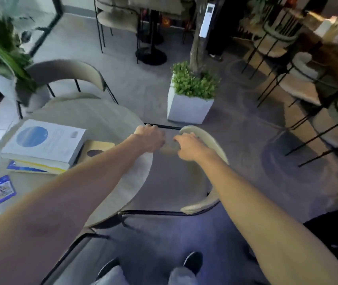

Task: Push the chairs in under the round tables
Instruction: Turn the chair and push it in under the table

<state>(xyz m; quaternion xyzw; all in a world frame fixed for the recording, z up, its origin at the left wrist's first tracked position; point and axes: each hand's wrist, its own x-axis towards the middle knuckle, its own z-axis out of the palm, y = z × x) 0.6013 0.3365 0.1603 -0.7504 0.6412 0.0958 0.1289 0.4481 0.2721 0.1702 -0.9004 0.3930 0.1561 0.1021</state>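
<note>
A round pale table fills the left of the view. On its right side stands a beige chair with a curved backrest and a black metal frame, its seat partly under the tabletop. My left hand is closed over the black frame bar at the chair's far end. My right hand grips the top of the curved backrest. A second beige chair sits at the table's far side, tucked close to it.
Stacked books and a blue QR card lie on the table. A white square planter with a green bush stands just beyond the chair. More chairs and tables crowd the right and the back. My shoes show at the bottom.
</note>
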